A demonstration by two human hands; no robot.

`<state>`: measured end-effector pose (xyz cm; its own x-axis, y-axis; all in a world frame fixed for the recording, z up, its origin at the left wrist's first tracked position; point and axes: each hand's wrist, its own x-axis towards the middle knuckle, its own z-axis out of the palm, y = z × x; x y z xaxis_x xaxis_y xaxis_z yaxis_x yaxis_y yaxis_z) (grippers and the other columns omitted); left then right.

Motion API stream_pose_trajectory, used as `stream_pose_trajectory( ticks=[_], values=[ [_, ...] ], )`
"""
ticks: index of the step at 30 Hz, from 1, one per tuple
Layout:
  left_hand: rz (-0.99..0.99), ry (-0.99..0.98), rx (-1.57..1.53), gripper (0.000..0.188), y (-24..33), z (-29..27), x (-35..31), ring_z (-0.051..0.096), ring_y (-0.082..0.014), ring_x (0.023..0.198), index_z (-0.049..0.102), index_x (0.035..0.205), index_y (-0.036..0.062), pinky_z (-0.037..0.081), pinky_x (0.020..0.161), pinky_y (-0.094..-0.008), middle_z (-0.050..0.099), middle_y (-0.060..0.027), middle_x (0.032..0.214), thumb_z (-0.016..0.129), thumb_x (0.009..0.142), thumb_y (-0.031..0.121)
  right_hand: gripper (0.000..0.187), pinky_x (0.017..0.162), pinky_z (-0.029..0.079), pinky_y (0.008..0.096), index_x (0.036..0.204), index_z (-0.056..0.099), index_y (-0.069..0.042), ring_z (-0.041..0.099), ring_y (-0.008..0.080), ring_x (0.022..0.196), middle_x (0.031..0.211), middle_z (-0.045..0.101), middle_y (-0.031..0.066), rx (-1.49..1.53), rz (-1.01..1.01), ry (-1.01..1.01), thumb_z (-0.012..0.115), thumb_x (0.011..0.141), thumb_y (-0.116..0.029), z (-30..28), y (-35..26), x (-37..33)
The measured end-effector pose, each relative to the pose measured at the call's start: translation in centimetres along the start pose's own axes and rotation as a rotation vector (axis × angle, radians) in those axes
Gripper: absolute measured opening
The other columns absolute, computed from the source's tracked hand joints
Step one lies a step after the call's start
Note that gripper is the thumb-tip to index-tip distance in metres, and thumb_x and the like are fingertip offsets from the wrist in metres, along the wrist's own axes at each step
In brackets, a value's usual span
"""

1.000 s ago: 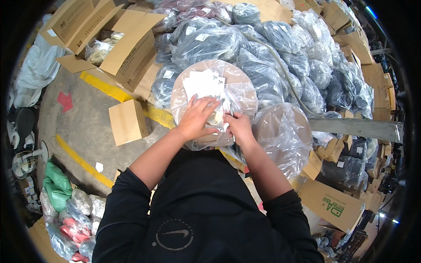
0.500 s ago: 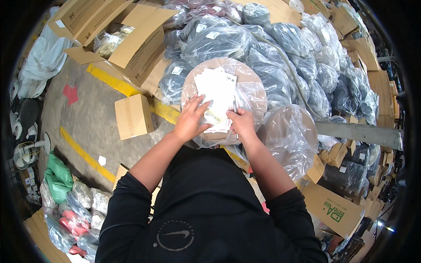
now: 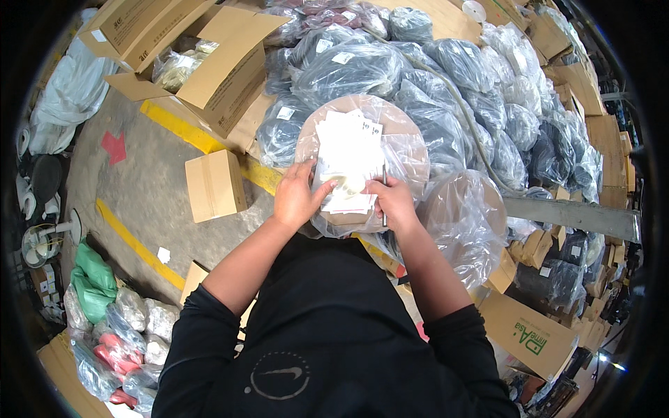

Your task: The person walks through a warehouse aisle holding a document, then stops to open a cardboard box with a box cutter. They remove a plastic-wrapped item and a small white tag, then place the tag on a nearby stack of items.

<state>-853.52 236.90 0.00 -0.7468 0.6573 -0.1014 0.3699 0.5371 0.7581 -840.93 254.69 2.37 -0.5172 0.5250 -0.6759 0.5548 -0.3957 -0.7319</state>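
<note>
A stack of white papers (image 3: 350,148) lies on a round brown drum top (image 3: 408,143) covered in clear plastic. My left hand (image 3: 296,195) is at the stack's left edge, its fingers stretched forward and its thumb reaching over the sheets, apart from the fingers. A dark, slim pen (image 3: 384,174) stands out of my right hand (image 3: 394,202), whose fingers are closed around it at the right edge of the papers. Between my two thumbs lies a small yellowish patch (image 3: 344,184) on the papers; glare hides what it is.
A second plastic-covered round top (image 3: 474,202) adjoins on the right. Beyond lie heaped grey plastic-wrapped bundles (image 3: 348,73). A closed carton (image 3: 214,187) sits on the floor at left, near an open carton (image 3: 230,83). A metal beam (image 3: 571,214) juts in from the right.
My left hand has slid back from on top of the sheets to their left edge. My right hand has shifted slightly right and nearer, still with the pen.
</note>
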Motion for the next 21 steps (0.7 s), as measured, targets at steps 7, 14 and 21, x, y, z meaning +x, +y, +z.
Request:
stream_pose_trajectory(
  ticks=[7, 14, 21],
  values=[
    [-0.336, -0.104, -0.604, 0.064, -0.3, 1.6, 1.4, 0.067, -0.0194, 0.06, 0.049, 0.128, -0.0085, 0.053, 0.055, -0.0306, 0.066, -0.0125, 0.076, 0.074, 0.087, 0.034, 0.024, 0.036, 0.033, 0.0257, 0.105, 0.06, 0.002, 0.042, 0.0087, 0.04, 0.07, 0.062, 0.004, 0.052, -0.036, -0.129, 0.064, 0.09, -0.016, 0.6, 0.6, -0.2],
    [-0.527, -0.318, -0.833, 0.034, -1.0, 0.8, 2.4, 0.07, -0.019, 0.069, 0.052, 0.115, 0.0002, 0.053, 0.051, -0.0277, 0.067, -0.0105, 0.09, 0.067, 0.093, 0.021, 0.026, 0.038, 0.034, 0.0249, 0.104, 0.064, 0.0, 0.044, 0.0074, 0.044, 0.07, 0.06, 0.0015, -0.013, -0.132, -0.007, 0.069, 0.089, -0.021, 0.1, 1.7, 0.4],
    [-0.422, -0.289, -0.951, 0.025, -0.6, 0.6, 2.1, 0.069, -0.0176, 0.072, 0.054, 0.113, 0.0037, 0.052, 0.056, -0.0248, 0.067, -0.0091, 0.096, 0.065, 0.095, 0.017, 0.026, 0.043, 0.038, 0.0258, 0.096, 0.068, 0.002, 0.049, 0.0071, 0.051, 0.069, 0.06, 0.0015, 0.013, -0.232, 0.101, 0.075, 0.083, -0.02, 0.3, 0.8, -0.2]
  ],
)
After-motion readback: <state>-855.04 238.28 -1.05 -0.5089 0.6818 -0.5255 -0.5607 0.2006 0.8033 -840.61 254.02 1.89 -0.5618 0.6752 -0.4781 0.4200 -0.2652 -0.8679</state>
